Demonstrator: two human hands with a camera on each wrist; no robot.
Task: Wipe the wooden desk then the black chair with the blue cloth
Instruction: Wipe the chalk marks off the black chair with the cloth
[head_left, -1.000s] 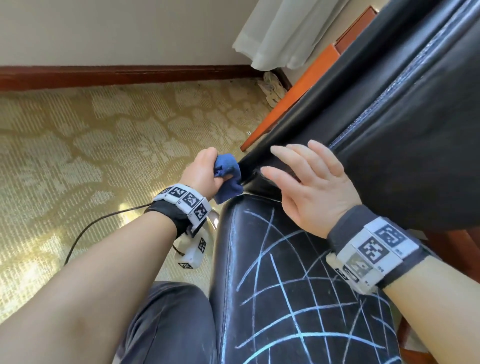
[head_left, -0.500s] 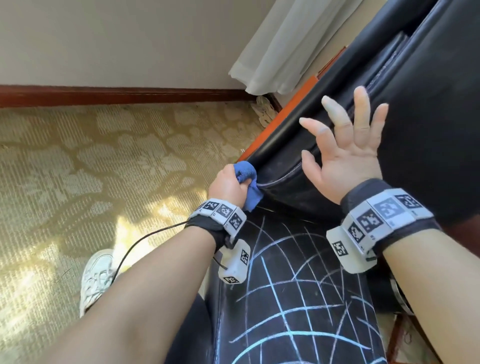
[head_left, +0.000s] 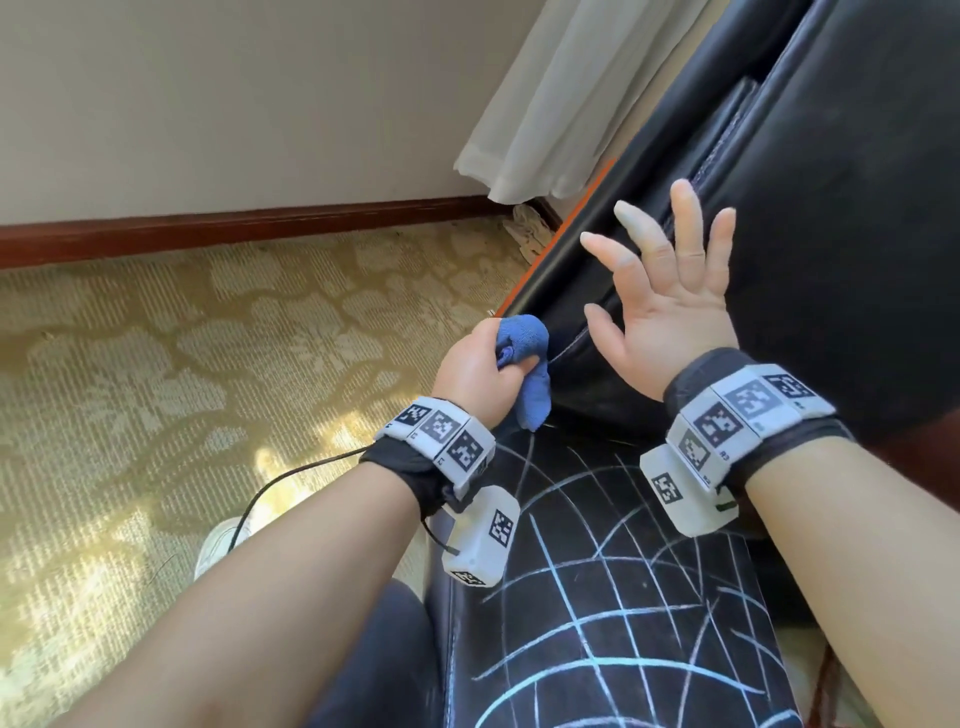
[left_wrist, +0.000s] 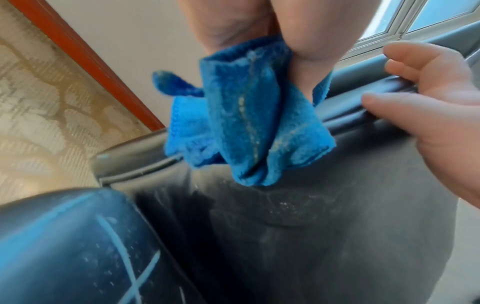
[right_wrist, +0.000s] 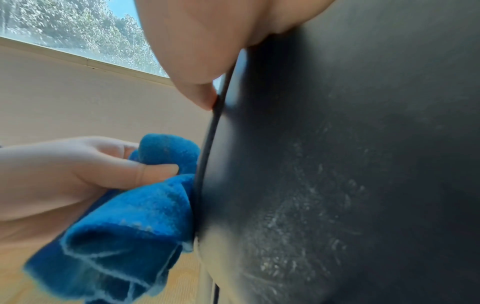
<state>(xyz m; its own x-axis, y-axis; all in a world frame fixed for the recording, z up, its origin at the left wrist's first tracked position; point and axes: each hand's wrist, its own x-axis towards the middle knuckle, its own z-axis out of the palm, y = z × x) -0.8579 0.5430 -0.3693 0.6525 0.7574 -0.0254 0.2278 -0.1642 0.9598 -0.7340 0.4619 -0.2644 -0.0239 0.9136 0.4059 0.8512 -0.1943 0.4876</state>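
My left hand (head_left: 480, 364) grips the bunched blue cloth (head_left: 527, 364) at the left edge of the black chair (head_left: 831, 260), low on its backrest. The cloth (left_wrist: 244, 127) hangs from my fingers and touches the dusty black leather. My right hand (head_left: 670, 291) is open, fingers spread, resting flat against the backrest. The seat (head_left: 613, 597) below carries pale blue chalk-like lines. In the right wrist view the cloth (right_wrist: 135, 216) presses against the chair's piped edge (right_wrist: 207, 156). An orange-brown wooden edge (head_left: 561, 228) shows behind the chair.
Patterned beige carpet (head_left: 182, 389) spreads to the left, bounded by a dark red skirting board (head_left: 234, 228). A white curtain (head_left: 561, 98) hangs at the back. A black cable (head_left: 291, 480) runs from my left wrist. A white shoe (head_left: 221, 545) stands on the carpet.
My right hand has lifted from the seat's rear up onto the backrest with fingers spread. My left hand with the cloth has stayed at the chair's left edge, moving slightly.
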